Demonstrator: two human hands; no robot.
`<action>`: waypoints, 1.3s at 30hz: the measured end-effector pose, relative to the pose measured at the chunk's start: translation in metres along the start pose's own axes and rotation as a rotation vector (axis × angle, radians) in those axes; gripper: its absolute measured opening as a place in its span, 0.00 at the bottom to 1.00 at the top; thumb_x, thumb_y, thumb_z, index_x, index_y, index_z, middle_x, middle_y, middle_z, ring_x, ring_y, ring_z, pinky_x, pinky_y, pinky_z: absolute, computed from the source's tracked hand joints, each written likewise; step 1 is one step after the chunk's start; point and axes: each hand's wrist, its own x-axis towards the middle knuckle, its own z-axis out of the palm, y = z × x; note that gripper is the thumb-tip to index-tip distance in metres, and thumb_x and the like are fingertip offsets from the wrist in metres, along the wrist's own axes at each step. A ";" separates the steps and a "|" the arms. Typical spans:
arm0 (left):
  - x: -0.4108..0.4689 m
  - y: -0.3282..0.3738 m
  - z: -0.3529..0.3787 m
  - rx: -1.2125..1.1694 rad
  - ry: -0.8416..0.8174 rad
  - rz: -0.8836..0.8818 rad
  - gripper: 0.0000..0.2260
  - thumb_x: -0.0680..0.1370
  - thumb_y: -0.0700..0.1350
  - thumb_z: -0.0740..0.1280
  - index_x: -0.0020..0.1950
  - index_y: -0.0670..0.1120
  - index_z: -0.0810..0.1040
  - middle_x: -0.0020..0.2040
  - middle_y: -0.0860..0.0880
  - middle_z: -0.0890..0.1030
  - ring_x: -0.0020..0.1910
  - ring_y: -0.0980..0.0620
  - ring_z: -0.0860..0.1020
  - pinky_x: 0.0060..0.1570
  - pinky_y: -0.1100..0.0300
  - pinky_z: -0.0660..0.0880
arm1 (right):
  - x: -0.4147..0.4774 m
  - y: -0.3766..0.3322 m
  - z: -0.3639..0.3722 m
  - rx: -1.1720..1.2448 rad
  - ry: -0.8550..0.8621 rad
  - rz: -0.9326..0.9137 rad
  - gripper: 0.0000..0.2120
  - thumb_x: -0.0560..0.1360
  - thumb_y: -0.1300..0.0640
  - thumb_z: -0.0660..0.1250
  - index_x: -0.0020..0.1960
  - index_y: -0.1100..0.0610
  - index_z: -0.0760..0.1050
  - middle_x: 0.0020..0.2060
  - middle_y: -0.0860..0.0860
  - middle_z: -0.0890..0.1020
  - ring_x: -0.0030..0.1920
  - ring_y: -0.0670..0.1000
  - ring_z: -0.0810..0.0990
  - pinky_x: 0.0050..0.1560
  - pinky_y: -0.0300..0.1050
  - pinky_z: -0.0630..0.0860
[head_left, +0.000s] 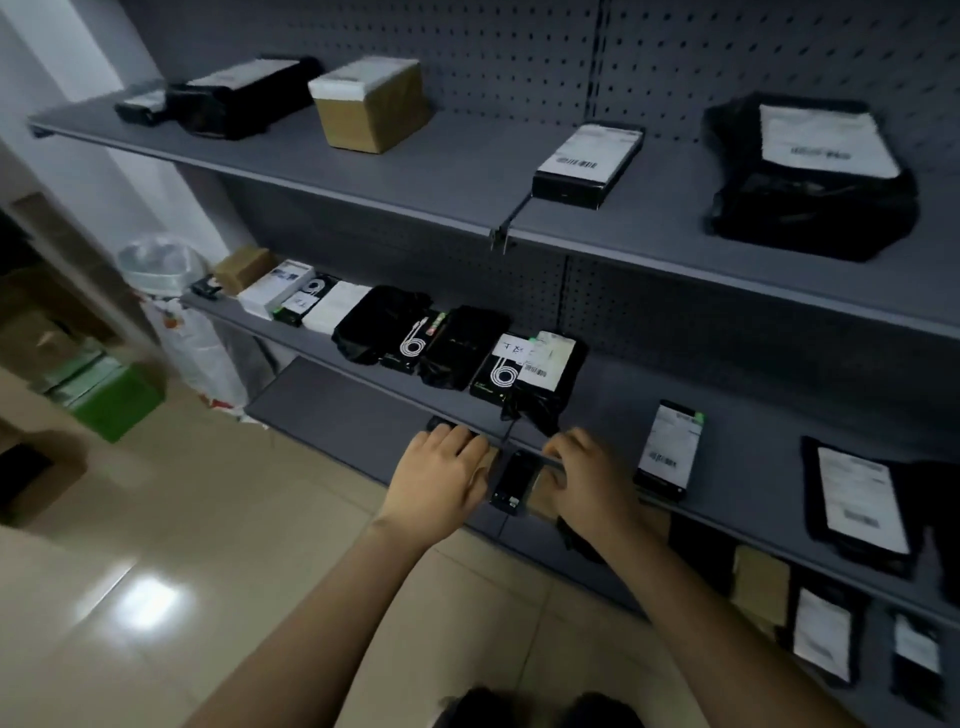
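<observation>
Head view, from where I stand: a black handheld device (513, 482), phone-sized and probably a scanner, sits at the near edge of the middle shelf (613, 395), between the two hands. The right hand (589, 480) has its fingers curled in against the device's right side and seems to grip it there, likely to keep the screen facing up for reading. The left hand (441, 475) lies palm down just left of it, fingers close together and bent forward over the shelf lip. I cannot tell whether they grip anything. Slivers of a tan parcel (540, 501) show beneath and between the hands, so my guess is the left hand steadies it while the device is brought to it.

Just beyond the hands stands a black poly bag with a white label (550, 364), its loose corner hanging over the lip. It ends a tight row that includes black cable boxes (498, 376) running far left. A labelled black box (670, 449) lies to the right, apart from the row.

Most of the tan parcel is hidden by the hands and the shelf edge. A dark thing at the left fingertips is too blurred to name, the labels are unreadable, and the parcels on the lower shelf (823, 631) are dim and partly cut off.
</observation>
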 end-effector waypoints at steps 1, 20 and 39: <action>0.006 -0.008 0.008 -0.025 -0.020 0.012 0.07 0.71 0.48 0.68 0.46 0.46 0.78 0.40 0.49 0.76 0.39 0.46 0.75 0.37 0.55 0.71 | 0.005 0.000 0.004 0.002 -0.006 0.039 0.10 0.74 0.60 0.67 0.56 0.57 0.76 0.53 0.53 0.76 0.54 0.55 0.74 0.53 0.48 0.72; 0.157 -0.073 0.236 -0.238 -0.286 -0.022 0.29 0.80 0.55 0.58 0.79 0.47 0.58 0.71 0.49 0.69 0.69 0.47 0.67 0.67 0.54 0.64 | 0.170 0.124 0.141 0.122 0.114 0.423 0.28 0.76 0.47 0.68 0.73 0.54 0.66 0.66 0.54 0.73 0.63 0.55 0.74 0.59 0.47 0.75; 0.160 -0.059 0.289 -1.028 0.101 -0.273 0.31 0.73 0.33 0.71 0.73 0.50 0.66 0.62 0.57 0.69 0.64 0.63 0.69 0.64 0.68 0.69 | 0.182 0.141 0.198 0.560 0.477 0.370 0.38 0.72 0.66 0.71 0.76 0.47 0.60 0.71 0.46 0.71 0.70 0.46 0.70 0.69 0.47 0.70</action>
